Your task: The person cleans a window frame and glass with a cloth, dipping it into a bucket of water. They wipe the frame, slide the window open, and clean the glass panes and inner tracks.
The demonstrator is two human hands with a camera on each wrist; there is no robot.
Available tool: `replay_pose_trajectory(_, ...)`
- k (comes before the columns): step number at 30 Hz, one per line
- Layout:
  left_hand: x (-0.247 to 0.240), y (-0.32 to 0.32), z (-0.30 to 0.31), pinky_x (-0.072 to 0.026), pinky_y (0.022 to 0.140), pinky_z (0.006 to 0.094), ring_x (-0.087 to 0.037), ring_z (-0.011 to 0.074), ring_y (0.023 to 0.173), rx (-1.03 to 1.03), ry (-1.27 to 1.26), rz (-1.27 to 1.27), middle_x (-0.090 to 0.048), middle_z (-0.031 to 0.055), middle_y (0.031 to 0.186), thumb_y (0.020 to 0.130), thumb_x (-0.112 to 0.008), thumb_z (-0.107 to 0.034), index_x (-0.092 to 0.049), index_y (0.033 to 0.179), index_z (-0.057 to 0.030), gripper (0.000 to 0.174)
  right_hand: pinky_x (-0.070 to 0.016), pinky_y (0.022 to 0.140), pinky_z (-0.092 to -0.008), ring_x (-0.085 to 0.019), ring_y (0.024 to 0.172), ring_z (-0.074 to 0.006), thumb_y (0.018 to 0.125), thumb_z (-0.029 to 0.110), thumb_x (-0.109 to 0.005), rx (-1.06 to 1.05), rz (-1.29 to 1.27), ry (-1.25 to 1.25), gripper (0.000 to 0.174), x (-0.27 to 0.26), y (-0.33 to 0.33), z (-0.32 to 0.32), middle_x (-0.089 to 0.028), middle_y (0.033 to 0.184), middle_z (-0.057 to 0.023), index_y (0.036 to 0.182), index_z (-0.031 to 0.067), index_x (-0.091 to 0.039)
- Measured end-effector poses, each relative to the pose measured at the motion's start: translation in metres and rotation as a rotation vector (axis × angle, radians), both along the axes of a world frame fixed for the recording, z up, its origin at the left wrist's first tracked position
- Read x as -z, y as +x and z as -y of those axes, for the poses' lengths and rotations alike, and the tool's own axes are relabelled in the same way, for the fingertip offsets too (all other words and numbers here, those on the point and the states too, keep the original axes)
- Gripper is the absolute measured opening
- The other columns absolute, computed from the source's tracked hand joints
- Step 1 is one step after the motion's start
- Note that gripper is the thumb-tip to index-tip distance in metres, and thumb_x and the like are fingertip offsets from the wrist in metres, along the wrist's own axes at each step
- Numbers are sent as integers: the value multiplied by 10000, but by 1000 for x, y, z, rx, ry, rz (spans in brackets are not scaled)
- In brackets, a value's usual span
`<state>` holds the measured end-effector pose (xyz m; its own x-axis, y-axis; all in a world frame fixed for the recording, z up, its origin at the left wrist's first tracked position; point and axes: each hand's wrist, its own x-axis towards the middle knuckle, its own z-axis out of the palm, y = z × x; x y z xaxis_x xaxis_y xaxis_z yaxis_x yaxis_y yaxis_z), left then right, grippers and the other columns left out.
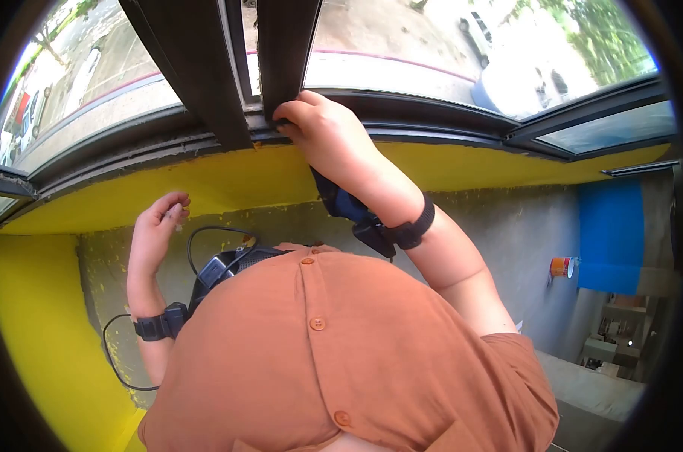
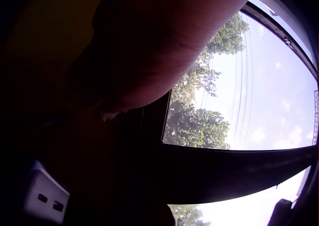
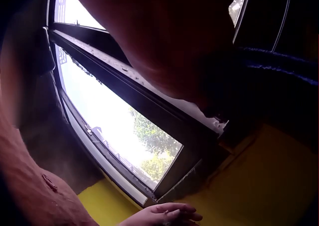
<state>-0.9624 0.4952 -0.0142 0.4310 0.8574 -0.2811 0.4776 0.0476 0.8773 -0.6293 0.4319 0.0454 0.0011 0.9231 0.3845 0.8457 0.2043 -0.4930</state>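
Observation:
My right hand is at the foot of the upright dark window post, at the sill track. Its fingers are bent round a dark cloth, and a length of it hangs dark blue below the wrist. In the right wrist view, that hand is in deep shadow near a blue-edged fold of the cloth. Lower and to the left, my left hand hangs in front of the yellow wall with fingers loosely curled. Pale marks show on its fingertips, and it touches neither the frame nor the wall.
The dark lower window frame runs across above a yellow strip of wall. Cables loop around a small device at the waist. An orange-labelled bucket stands on the grey floor, beside a blue panel.

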Motion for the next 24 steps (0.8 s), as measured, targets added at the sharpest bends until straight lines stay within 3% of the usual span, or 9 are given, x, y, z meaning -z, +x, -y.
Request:
replay_pose_trajectory(2, 5, -7, -1, -511, 851, 287, -685, 166, 971, -2, 1, -18, -710, 92, 1108, 1009, -569, -129, -645, 1241, 22, 286, -558, 734, -412, -668, 812, -338, 859, 125, -689, -23, 182, 15, 169, 10, -7, -14, -642, 891, -119, 1013, 68, -730)
replay_pose_trajectory(6, 16, -25, -5, -510, 853, 286, -676, 164, 989, -37, -24, -6, -705, 91, 1125, 1009, -565, -123, -643, 1244, 22, 287, -571, 629, -393, -680, 747, -300, 769, 57, -656, -10, 436, -115, 167, 10, -28, -13, -611, 830, -105, 934, 82, -648)
replay_pose_trajectory(13, 18, -29, -7, -510, 857, 293, -680, 169, 973, -95, -38, 33, -714, 98, 1108, 1000, -575, -132, -648, 1229, 36, 293, -555, 647, -395, -669, 776, -298, 795, 60, -648, 24, 348, -89, 162, 9, -23, -9, -588, 856, -126, 955, 84, -655)
replay_pose_trajectory(18, 18, -19, -18, -511, 844, 290, -683, 171, 973, -39, -37, 15, -708, 100, 1121, 1008, -555, -124, -643, 1233, 31, 288, -552, 646, -380, -657, 772, -280, 807, 61, -639, -102, 356, -41, 228, 12, -18, -5, -562, 915, -111, 1028, 95, -680)
replay_pose_trajectory(24, 8, -3, -30, -509, 846, 289, -681, 169, 969, 31, -19, -21, -704, 92, 1125, 1009, -541, -115, -642, 1232, 22, 280, -541, 584, -332, -637, 740, -227, 782, 65, -649, -46, 541, -32, 330, 14, -21, 9, -545, 914, -90, 1108, 97, -689)
